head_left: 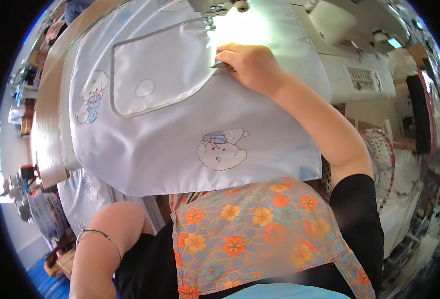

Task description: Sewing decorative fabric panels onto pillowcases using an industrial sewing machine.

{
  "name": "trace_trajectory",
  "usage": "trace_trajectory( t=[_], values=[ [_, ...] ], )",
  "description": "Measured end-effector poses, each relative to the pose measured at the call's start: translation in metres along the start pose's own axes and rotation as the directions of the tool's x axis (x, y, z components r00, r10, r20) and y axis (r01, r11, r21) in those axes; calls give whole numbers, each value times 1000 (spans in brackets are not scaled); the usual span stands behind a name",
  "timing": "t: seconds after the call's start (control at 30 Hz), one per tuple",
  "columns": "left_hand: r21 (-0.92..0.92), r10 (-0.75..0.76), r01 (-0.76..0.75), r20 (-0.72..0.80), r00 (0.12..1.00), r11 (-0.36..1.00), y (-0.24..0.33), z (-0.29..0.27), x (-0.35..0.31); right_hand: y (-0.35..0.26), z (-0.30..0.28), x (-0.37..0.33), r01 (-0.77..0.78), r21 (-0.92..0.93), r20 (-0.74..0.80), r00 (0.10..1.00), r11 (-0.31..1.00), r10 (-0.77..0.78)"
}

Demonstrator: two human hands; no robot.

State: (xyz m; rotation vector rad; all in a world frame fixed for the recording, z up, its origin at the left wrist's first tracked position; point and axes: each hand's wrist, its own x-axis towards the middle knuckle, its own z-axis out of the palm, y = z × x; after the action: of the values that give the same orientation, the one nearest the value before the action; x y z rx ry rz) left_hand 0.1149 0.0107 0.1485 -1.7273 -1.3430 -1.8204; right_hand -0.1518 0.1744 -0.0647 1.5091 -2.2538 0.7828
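Note:
My right hand (pixel 253 65) is closed around what look like thread snips (pixel 220 65). Only a dark pointed metal tip shows past the fingers; the rest is hidden in the palm. The hand rests on a pale, shiny fabric piece (pixel 165 144) printed with cartoon dogs. Beside the tip runs the edge of a sewn-on patch (pixel 165 70) with a grey border and rounded corners. Just beyond the hand is the sewing machine's presser foot (pixel 211 22), under a bright lamp. My left arm bends down at the lower left, with a bangle on it, and its hand is out of the picture.
A white sewing machine bed (pixel 364 82) extends to the right. The wooden table edge (pixel 53 114) curves along the left. More printed fabric (pixel 88 192) hangs below the table at left. A motor-like device (pixel 25 189) stands at far left, and a red-rimmed basket (pixel 390 159) at right.

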Motion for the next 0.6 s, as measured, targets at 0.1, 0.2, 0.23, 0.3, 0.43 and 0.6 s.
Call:
trace_trajectory(
  t=[0.1, 0.2, 0.23, 0.3, 0.43, 0.6],
  values=[
    [-115, -64, 70, 57, 996, 991, 4, 3, -9, 8, 3, 0, 5, -23, -23, 1000, 1000, -5],
    [-222, -135, 158, 117, 984, 962, 13, 11, -12, 10, 8, -1, 11, -43, -2, 1000, 999, -11],
    [-236, -168, 196, 134, 977, 952, 15, 14, -12, 9, 11, 0, 24, -38, -6, 1000, 999, -25],
    [-248, -205, 237, 150, 967, 939, 15, 14, -10, 7, 14, 1, 38, -32, -17, 999, 999, -38],
    [-433, -139, 179, 123, 983, 884, -3, 19, -2, 8, 9, -3, 14, -33, -20, 1000, 999, -14],
    [-403, 94, -61, 62, 994, 913, -17, 28, 1, 4, 8, -5, 3, -61, 5, 1000, 998, -2]
  ],
)
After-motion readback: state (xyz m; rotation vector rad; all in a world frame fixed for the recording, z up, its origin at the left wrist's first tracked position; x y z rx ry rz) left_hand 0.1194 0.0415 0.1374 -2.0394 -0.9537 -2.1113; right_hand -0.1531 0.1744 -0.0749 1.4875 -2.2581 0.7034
